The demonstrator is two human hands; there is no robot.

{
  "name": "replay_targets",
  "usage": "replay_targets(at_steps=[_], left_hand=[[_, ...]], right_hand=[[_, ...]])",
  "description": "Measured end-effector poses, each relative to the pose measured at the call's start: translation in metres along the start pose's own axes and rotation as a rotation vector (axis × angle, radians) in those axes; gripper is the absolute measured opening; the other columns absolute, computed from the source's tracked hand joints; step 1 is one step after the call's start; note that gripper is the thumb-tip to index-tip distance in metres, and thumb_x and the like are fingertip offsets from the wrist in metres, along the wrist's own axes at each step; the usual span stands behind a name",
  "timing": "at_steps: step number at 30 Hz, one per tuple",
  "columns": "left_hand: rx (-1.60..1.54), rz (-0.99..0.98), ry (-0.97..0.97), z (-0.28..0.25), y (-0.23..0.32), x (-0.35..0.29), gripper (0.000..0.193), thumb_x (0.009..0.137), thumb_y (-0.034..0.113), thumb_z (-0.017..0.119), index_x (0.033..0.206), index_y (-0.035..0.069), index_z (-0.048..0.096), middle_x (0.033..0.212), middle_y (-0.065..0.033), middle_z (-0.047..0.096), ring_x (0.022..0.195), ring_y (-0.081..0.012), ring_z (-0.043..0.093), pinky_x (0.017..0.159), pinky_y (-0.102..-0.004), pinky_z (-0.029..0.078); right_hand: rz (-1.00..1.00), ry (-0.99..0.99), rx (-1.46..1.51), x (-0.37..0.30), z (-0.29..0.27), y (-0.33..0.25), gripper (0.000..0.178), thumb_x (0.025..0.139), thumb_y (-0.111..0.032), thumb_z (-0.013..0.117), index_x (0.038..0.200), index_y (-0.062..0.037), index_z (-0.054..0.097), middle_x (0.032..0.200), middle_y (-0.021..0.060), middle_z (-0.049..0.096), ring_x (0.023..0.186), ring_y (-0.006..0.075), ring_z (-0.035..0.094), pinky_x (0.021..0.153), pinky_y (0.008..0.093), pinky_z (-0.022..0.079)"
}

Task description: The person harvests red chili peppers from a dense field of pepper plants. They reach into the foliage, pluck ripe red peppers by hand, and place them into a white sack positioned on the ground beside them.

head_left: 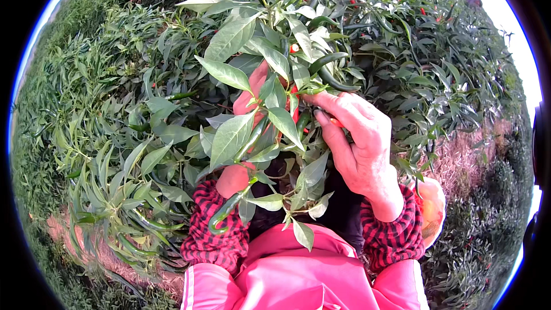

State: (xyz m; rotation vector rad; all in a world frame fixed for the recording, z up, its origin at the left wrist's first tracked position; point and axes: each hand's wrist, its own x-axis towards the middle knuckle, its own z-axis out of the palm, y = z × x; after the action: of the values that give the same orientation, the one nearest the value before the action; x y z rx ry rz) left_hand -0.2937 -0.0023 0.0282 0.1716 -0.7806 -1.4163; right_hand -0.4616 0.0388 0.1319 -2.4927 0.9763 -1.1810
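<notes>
While the right hand (357, 132), the nearer one, has thumb and forefinger bent inward, whether gripping I cannot tell, the red pepper (295, 116) hangs roughly upright just left of their tips, among leaves (229, 140) hiding whether the left hand (251, 90), farther left, grips anything.

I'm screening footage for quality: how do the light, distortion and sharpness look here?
Head view: hard sunlight, bright on the right hand and pink garment; head view, right rim: sky washed out to white; head view, edges: fisheye curvature, black corners, softer-looking outer plants; head view, centre: leaves reasonably crisp.
</notes>
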Motion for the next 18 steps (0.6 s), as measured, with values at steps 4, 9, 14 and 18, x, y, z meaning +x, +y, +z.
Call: replay_targets(at_steps=[4,9,14,18], left_hand=[[0.038,-0.009,-0.124,0.006,0.008,-0.001,0.061,0.089,0.015,0.056,0.139,-0.001,0.024,0.125,-0.0183,0.052,0.104,-0.0227,0.058,0.086,-0.0323,0.050],[0.658,0.189,-0.056,0.018,-0.004,0.000,0.049,0.080,0.013,0.060,0.124,0.002,0.040,0.125,-0.0201,0.052,0.105,-0.0284,0.058,0.085,-0.0355,0.050],[1.318,0.420,-0.039,0.036,0.011,-0.005,0.039,0.071,0.011,0.065,0.109,0.006,0.056,0.124,-0.0219,0.052,0.105,-0.0341,0.058,0.084,-0.0388,0.051],[1.468,0.614,-0.077,0.035,-0.012,-0.009,0.033,0.066,0.010,0.068,0.098,0.008,0.066,0.123,-0.0230,0.052,0.106,-0.0374,0.057,0.083,-0.0411,0.050]], right_hand=[[-0.073,0.013,-0.071,0.012,0.008,0.008,0.031,0.078,-0.003,0.064,0.108,-0.0050,0.058,0.084,0.0100,0.058,0.075,0.0302,0.059,0.062,0.0372,0.048],[-0.019,-0.068,-0.200,0.012,0.003,0.012,0.024,0.077,-0.008,0.067,0.099,-0.0051,0.057,0.090,0.0097,0.060,0.078,0.0302,0.060,0.064,0.0378,0.049],[0.003,0.025,-0.122,0.006,0.011,0.011,0.028,0.075,-0.004,0.067,0.101,-0.0031,0.058,0.090,0.0106,0.061,0.078,0.0315,0.061,0.065,0.0353,0.050],[0.174,0.085,-0.140,-0.027,0.011,0.031,0.026,0.078,-0.003,0.062,0.103,0.0000,0.058,0.081,0.0115,0.059,0.066,0.0299,0.056,0.061,0.0309,0.046]])
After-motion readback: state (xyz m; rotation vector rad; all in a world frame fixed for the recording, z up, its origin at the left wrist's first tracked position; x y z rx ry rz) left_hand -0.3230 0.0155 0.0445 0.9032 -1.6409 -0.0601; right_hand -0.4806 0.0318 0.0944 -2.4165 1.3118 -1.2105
